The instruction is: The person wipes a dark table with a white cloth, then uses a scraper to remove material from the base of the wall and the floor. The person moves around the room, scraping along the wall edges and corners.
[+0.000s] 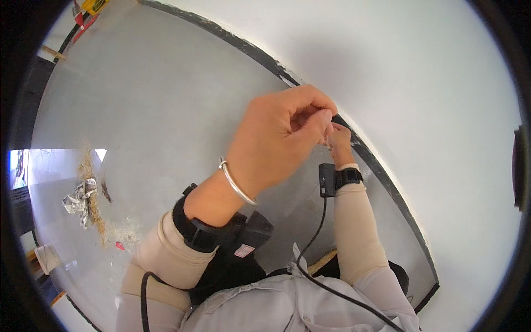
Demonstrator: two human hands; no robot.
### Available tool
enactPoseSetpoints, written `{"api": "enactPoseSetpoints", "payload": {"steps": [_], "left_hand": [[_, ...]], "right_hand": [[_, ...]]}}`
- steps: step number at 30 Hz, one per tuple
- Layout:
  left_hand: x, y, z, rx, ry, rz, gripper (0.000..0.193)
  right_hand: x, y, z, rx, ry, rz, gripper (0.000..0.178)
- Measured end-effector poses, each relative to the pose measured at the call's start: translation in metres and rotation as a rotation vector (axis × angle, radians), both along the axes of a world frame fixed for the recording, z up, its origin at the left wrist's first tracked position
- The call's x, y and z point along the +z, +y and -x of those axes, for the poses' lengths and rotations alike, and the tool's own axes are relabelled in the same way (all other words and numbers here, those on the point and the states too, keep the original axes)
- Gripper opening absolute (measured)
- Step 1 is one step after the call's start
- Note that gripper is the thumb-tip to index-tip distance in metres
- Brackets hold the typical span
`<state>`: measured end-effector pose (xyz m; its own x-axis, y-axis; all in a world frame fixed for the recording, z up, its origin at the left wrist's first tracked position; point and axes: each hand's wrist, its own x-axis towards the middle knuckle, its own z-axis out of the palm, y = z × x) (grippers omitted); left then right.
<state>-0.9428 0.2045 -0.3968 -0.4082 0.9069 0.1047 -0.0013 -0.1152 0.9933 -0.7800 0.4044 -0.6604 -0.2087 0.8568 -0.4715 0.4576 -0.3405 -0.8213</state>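
Note:
My left hand [282, 130] is raised in front of the black skirting strip [260, 53], with thumb and forefinger pinched together. Whatever lies between those fingertips is hidden or too small to make out. Just beyond it, close to the same strip, my right hand [341, 145] has its fingers curled inward. The left hand partly covers the right fingertips, and I cannot see what they hold. The strip runs along the foot of the white wall [420, 110], with ragged white patches on its upper edge.
On the grey floor [166, 83] to the left lie crumpled foil [77, 202], a line of brown dust [95, 213] and a small red scrap [119, 245]. A red and yellow object [91, 8] is at the far left. A black cable [310, 243] hangs from my right wrist.

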Motion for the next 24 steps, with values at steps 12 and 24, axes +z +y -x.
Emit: {"api": "enactPoseSetpoints", "payload": {"steps": [12,24], "left_hand": [[0.001,-0.007,-0.002,-0.029,0.05,0.01,0.014],[-0.001,-0.014,-0.001,-0.026,0.068,0.027,0.013]], "right_hand": [[0.051,-0.037,-0.009,-0.039,0.094,0.008,0.034],[0.072,-0.029,-0.061,-0.069,0.068,0.089,0.035]]}}
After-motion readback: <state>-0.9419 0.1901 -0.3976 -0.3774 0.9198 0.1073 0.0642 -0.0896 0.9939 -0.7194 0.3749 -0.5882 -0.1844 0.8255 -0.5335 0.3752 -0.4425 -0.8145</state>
